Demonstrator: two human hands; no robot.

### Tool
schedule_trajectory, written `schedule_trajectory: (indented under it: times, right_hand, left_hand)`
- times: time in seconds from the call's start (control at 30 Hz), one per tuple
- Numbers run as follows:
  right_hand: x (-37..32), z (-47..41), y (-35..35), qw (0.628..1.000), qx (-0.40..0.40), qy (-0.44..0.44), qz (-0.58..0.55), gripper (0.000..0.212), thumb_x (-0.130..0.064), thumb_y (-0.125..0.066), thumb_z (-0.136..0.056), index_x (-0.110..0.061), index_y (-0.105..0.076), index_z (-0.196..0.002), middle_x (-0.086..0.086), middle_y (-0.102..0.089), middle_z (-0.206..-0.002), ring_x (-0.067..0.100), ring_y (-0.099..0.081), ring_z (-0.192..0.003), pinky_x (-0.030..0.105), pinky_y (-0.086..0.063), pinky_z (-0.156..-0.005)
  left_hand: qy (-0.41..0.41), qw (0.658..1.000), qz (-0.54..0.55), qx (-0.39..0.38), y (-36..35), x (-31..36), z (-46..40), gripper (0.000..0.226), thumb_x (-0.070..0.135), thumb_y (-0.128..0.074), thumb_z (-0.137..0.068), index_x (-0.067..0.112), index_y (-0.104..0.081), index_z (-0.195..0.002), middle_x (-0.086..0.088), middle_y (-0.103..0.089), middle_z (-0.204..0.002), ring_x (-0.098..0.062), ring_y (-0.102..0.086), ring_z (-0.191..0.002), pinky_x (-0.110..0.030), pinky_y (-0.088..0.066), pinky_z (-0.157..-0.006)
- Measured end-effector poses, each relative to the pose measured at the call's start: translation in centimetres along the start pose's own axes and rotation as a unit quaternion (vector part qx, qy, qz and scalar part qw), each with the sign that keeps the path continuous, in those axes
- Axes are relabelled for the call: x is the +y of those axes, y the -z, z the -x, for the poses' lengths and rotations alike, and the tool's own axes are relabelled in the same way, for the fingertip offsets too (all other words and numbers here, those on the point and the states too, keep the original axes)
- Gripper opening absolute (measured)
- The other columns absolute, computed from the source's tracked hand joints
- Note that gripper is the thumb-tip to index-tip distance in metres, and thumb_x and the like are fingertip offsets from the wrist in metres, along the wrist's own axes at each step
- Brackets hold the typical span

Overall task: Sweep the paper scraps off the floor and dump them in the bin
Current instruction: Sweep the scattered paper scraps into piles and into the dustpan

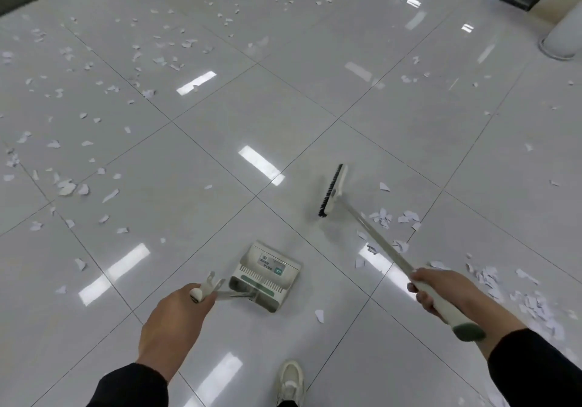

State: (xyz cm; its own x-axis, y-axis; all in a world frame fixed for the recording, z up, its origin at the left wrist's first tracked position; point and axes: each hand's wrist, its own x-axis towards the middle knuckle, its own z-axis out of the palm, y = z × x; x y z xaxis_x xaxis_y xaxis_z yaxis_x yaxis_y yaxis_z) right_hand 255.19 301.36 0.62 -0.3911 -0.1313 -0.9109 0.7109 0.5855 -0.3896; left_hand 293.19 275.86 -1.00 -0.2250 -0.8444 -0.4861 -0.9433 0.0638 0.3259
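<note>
Two dark sleeves are seen at the bottom edge, with a pale sneaker [291, 383] planted on the tiled floor [195, 161] between them. Left hand [171, 321] is extended forward, knuckles up, its grip wrapped round the top of the dustpan handle [204, 293]; the dustpan [266, 276] is set on the floor just ahead. A sticker with small print is carried on the pan, but its writing cannot be read. Right hand [441, 290] is held out to the right, its grip curled round the broom handle [378, 243] above the green end cap. The broom head [333, 190] is tilted, bristles to the left, and whether it touches the floor cannot be told. Paper scraps [393, 217] are piled just right of the broom, more lie beside the right forearm, and many are scattered across the far left tiles.
</note>
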Motion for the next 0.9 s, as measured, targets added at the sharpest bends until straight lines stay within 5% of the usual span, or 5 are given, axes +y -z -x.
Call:
schedule_trajectory:
  times: [0.23, 0.47, 0.67, 0.9]
  right_hand:
    - [7.3, 5.8, -5.3, 0.99, -0.035, 0.03, 0.132, 0.012, -0.004, -0.063, -0.091, 0.007, -0.065, -0.096, 0.02, -0.062, -0.076, 0.022, -0.049, -0.048, 0.023, -0.041, -0.043]
    - [15.5, 8.7, -7.5, 0.974, -0.068, -0.023, 0.213, 0.024, -0.006, -0.061, -0.091, 0.011, -0.062, -0.108, 0.019, -0.062, -0.078, 0.02, -0.051, -0.049, 0.024, -0.044, -0.044]
    - [20.8, 10.1, -3.1, 0.962, -0.052, -0.063, 0.261, 0.024, -0.008, -0.063, -0.09, 0.009, -0.063, -0.106, 0.019, -0.066, -0.082, 0.02, -0.054, -0.05, 0.025, -0.046, -0.045]
    - [20.9, 8.4, 9.5, 0.959, -0.003, -0.063, 0.276, 0.021, -0.006, -0.064, -0.089, 0.01, -0.064, -0.102, 0.02, -0.068, -0.076, 0.022, -0.053, -0.048, 0.024, -0.045, -0.044]
  left_hand:
    - [-0.017, 0.999, -0.035, -0.018, 1.5, -5.2, 5.0, 0.042, 0.068, -0.047, -0.094, 0.033, -0.064, -0.08, 0.005, -0.064, -0.064, -0.015, -0.062, -0.061, -0.029, -0.049, -0.059]
    - [-0.037, 0.994, -0.084, -0.051, 1.5, -11.1, 9.9, 0.036, 0.06, -0.051, -0.095, 0.031, -0.062, -0.077, 0.007, -0.063, -0.067, -0.012, -0.059, -0.064, -0.027, -0.042, -0.056]
    - [-0.042, 0.991, -0.11, -0.066, -0.9, -14.2, 14.6, 0.035, 0.058, -0.05, -0.095, 0.029, -0.063, -0.08, 0.008, -0.065, -0.071, -0.01, -0.062, -0.068, -0.027, -0.048, -0.063]
    - [-0.036, 0.992, -0.088, -0.083, -5.3, -8.8, 18.7, 0.034, 0.059, -0.051, -0.095, 0.031, -0.063, -0.078, 0.008, -0.064, -0.071, -0.01, -0.06, -0.068, -0.026, -0.045, -0.06]
